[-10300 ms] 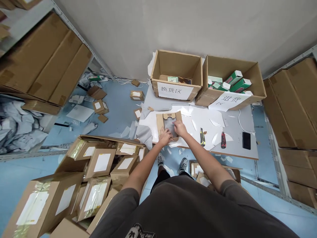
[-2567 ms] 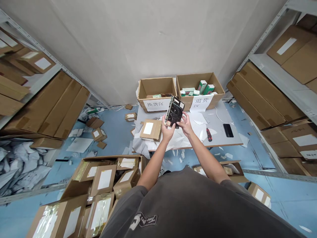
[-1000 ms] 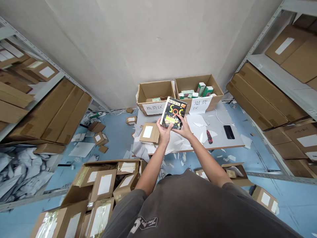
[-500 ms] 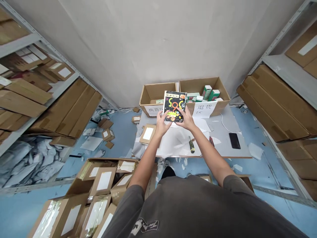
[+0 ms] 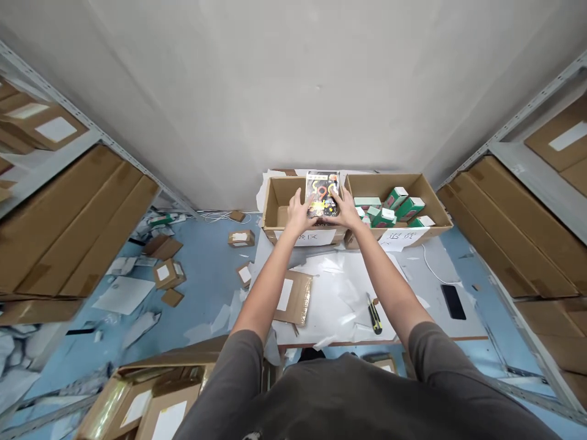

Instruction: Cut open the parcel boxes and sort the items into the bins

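Note:
A black book [image 5: 323,186] with colourful digits on its cover is held between both my hands, over the left cardboard box [image 5: 279,198] on the table. My left hand [image 5: 299,214] grips its left lower edge, and my right hand [image 5: 345,211] has the right side, fingers spread across the cover. A handwritten white label [image 5: 316,237] on the box front is partly behind my wrists. To the right stands a second cardboard box [image 5: 443,214] holding several green and white cartons [image 5: 408,209]. Nearer to me lie a flat cardboard parcel [image 5: 300,296] and a yellow-black utility knife [image 5: 374,315].
White paper sheets [image 5: 342,293] cover much of the table. A phone [image 5: 454,302] lies at its right end beside a white cable. Shelves of long cartons [image 5: 77,226] flank both sides. Small parcels [image 5: 169,274] and scraps litter the blue floor; a box of parcels [image 5: 151,403] stands lower left.
Both hands have moved the book forward, from in front of the boxes to over the left box. The view has shifted closer to the table.

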A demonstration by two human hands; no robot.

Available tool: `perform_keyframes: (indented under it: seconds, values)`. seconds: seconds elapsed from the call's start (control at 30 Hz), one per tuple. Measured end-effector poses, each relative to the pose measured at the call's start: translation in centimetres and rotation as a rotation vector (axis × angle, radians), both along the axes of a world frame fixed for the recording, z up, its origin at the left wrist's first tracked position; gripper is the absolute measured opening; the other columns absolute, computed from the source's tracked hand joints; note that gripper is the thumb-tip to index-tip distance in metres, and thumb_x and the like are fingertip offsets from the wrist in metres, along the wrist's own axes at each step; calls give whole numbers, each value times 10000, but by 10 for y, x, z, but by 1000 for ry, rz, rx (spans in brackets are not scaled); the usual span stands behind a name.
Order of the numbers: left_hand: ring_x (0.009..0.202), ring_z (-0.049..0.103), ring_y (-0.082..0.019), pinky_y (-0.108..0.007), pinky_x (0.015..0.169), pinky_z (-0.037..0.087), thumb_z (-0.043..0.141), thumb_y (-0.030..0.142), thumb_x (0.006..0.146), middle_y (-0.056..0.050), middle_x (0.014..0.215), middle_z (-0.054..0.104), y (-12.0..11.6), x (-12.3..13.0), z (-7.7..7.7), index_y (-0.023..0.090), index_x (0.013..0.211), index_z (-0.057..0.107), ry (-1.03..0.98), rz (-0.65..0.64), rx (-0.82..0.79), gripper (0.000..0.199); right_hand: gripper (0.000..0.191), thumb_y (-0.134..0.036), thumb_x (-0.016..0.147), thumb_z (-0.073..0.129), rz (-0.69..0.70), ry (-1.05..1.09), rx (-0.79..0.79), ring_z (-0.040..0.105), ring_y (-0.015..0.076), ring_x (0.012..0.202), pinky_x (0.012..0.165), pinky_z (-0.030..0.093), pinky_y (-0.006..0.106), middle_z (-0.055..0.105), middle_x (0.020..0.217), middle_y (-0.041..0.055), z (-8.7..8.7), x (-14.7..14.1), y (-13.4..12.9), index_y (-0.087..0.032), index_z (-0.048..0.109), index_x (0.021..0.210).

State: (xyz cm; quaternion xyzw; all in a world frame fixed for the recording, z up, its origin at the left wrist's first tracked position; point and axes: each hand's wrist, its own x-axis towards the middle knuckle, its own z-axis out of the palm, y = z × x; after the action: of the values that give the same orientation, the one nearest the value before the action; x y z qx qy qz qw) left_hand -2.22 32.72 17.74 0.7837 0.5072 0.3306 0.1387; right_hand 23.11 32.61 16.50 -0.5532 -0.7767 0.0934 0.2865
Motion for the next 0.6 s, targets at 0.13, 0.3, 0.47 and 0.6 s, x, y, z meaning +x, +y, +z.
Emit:
perform_keyframes:
  seconds: [0.13, 0.3, 0.47, 0.6]
  values:
    - [1602, 331, -493, -685, 1305, 349, 1004, 379, 740, -157, 1779, 315, 19, -18, -22, 291, 1554, 633, -74, -23, -22, 899, 1115, -595, 796, 934, -75, 16, -70, 171, 462, 1705, 1334, 291, 698, 110, 1864, 130, -20, 7, 13, -328, 407, 1743]
    - [1611, 336, -467, -665, 1324, 325, 939, 446, 814, -160, 1775, 331, -1, -29, -45, 269, 1565, 620, -45, -57, -77, 835, 1000, -564, 858, 884, -67, 17, -68, 185, 459, 1702, 1352, 249, 710, 160, 1860, 114, -26, 17, -16, -304, 451, 1722]
    - [1628, 314, -452, -641, 1350, 278, 926, 428, 818, -158, 1772, 326, -46, -16, -62, 247, 1579, 606, -11, -85, -115, 845, 934, -568, 904, 833, -61, 14, -95, 183, 459, 1699, 1344, 221, 748, 207, 1851, 90, -44, 47, -76, -307, 455, 1717]
    - [1623, 330, -442, -637, 1342, 301, 905, 406, 837, -163, 1762, 345, -108, 15, -90, 234, 1570, 615, 19, -73, -179, 806, 839, -502, 917, 819, -104, 29, -131, 220, 456, 1685, 1341, 244, 738, 253, 1834, 112, -80, 90, -145, -282, 523, 1670]
